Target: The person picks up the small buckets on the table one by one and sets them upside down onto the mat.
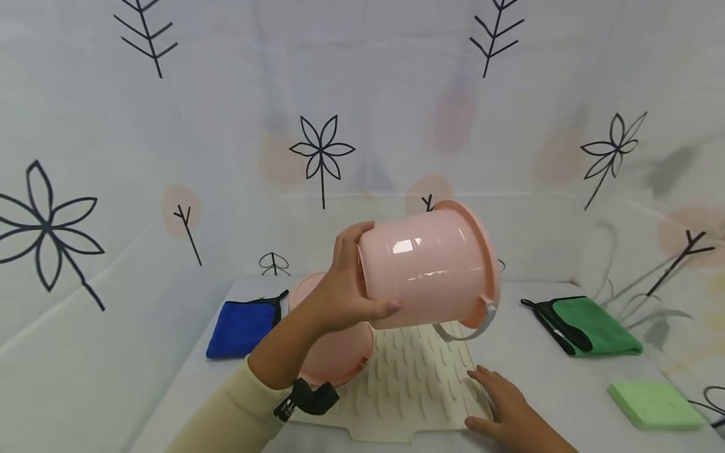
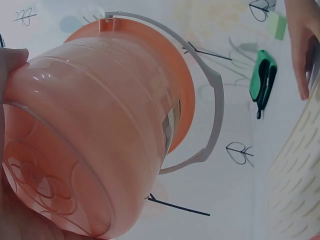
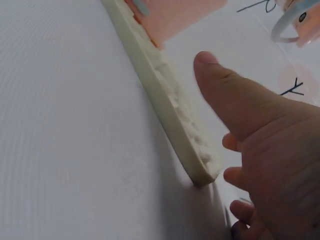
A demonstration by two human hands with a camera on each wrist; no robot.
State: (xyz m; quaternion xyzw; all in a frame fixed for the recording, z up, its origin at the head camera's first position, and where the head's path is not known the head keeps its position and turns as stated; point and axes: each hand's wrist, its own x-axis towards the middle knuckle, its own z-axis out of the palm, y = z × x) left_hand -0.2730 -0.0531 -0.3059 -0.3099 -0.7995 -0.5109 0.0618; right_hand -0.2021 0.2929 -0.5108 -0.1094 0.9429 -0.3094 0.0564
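My left hand [image 1: 347, 286] grips a pink bucket [image 1: 425, 270] by its base, fingers over the far side and thumb along the near side. The bucket is held up sideways, its mouth turned to the right. Its pale grey handle [image 2: 218, 110] hangs off the rim. Behind my left forearm a second pink bucket [image 1: 342, 355] stands on a cream ridged board [image 1: 404, 384], partly hidden by the arm. My right hand [image 1: 506, 406] is beside the board's right edge, thumb and fingers spread apart, holding nothing.
A folded blue cloth [image 1: 240, 330] with black trim lies on the left of the white table. On the right are a folded green and black cloth [image 1: 600, 324] and a light green sponge block [image 1: 654, 406]. A white patterned curtain [image 1: 362, 157] hangs behind and around the table.
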